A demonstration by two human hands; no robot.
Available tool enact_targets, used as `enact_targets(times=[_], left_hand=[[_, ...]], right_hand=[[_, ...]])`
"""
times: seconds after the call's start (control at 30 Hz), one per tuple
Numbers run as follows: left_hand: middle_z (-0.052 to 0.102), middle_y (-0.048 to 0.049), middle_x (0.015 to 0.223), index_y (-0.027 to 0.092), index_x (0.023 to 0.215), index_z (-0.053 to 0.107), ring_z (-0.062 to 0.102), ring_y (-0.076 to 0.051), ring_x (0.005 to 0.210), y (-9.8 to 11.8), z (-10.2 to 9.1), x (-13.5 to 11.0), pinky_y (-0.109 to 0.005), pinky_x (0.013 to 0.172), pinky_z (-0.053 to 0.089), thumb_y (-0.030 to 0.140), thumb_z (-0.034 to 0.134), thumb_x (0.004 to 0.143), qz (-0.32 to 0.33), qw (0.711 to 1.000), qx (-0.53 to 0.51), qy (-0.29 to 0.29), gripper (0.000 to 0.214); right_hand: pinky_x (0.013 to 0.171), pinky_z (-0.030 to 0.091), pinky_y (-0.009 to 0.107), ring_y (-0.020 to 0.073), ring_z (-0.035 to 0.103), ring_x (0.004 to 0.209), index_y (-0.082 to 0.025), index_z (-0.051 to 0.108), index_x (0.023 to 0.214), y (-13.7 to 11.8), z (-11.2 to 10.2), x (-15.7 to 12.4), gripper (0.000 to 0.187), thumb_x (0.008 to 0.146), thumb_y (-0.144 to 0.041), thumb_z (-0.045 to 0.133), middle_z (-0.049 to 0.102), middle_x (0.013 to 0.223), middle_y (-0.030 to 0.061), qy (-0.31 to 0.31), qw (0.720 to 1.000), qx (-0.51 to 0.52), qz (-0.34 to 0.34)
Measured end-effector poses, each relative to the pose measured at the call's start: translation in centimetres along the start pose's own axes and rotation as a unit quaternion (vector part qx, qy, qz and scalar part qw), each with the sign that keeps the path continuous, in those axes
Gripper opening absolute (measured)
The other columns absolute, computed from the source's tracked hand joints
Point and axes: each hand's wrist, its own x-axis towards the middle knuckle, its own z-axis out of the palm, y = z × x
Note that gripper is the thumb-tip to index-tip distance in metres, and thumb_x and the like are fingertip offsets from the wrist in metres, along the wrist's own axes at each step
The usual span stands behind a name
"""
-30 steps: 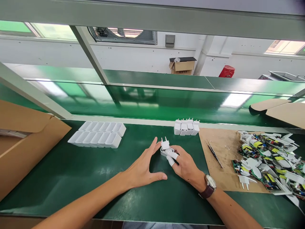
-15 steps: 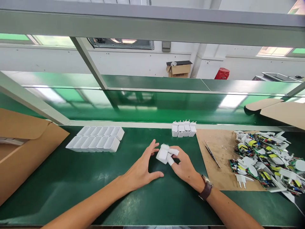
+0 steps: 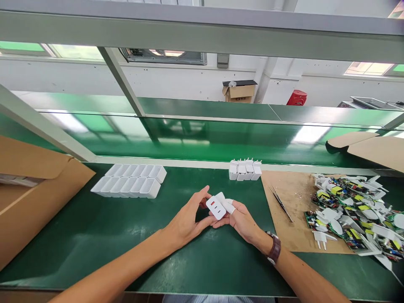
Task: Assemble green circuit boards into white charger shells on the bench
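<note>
L hand [image 3: 186, 221], R hand [image 3: 241, 219] grip charger [image 3: 216, 207], prongs hidden

My right wrist carries a watch [image 3: 274, 249]: brown strap, metal case. White cots [image 3: 229, 206] cover two fingertips of my right hand [image 3: 242, 221].

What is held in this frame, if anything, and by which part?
A white charger, gripped at its side edges between the left hand and the right hand, with its port face turned toward the camera.
</note>
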Motion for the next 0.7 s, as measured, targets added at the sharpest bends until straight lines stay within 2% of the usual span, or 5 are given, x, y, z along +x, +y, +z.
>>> enact_targets(times=[0.2,0.3,0.4,0.53,0.7], left_hand=[[0.058,-0.0143,0.14,0.032,0.157,0.033,0.061,-0.03,0.128,0.5,-0.9,0.4,-0.05,0.105,0.057,0.043,0.075,0.089,0.026,0.998,0.044,-0.028,0.08],[0.055,-0.0143,0.146,0.03,0.148,0.05,0.058,-0.03,0.134,0.3,-1.1,0.5,-0.049,0.109,0.054,0.037,0.073,0.091,0.033,0.997,0.052,-0.049,0.062],[0.058,-0.0125,0.145,0.028,0.133,0.063,0.057,-0.029,0.136,-0.2,-0.9,0.4,-0.049,0.11,0.054,0.025,0.068,0.095,0.047,0.997,0.043,-0.053,0.038],[0.063,-0.0125,0.141,0.024,0.127,0.067,0.055,-0.029,0.138,-0.7,-0.5,0.5,-0.051,0.111,0.054,0.018,0.068,0.094,0.088,0.995,0.02,-0.039,0.033],[0.065,-0.0128,0.139,0.022,0.125,0.065,0.054,-0.029,0.14,-0.3,-0.8,1.0,-0.052,0.111,0.054,0.018,0.067,0.095,0.111,0.992,0.002,-0.064,0.031]], right_hand=[[0.089,0.059,0.044,0.0239,0.069,0.093,-0.021,0.067,0.111,0.0,-0.5,-0.1,0.039,0.086,-0.051,0.074,0.072,0.102,0.0073,0.065,0.979,-0.157,-0.112],[0.093,0.055,0.043,0.0225,0.064,0.096,-0.022,0.063,0.11,0.3,-0.9,-0.2,0.027,0.087,-0.032,0.071,0.067,0.105,0.0067,0.115,0.912,-0.329,-0.216],[0.087,0.054,0.041,0.0214,0.059,0.092,-0.021,0.056,0.121,0.8,-1.3,-0.3,0.04,0.084,-0.025,0.071,0.062,0.107,0.0076,0.125,0.856,-0.426,-0.264],[0.084,0.056,0.042,0.0203,0.06,0.086,-0.021,0.029,0.155,1.5,-1.9,-0.4,0.087,0.082,-0.03,0.076,0.061,0.118,0.0107,0.049,0.873,-0.438,-0.211],[0.096,0.053,0.046,0.0269,0.064,0.106,-0.022,0.021,0.161,1.4,-2.2,-0.2,0.092,0.087,-0.03,0.074,0.063,0.127,0.013,-0.024,0.895,-0.425,-0.134]])
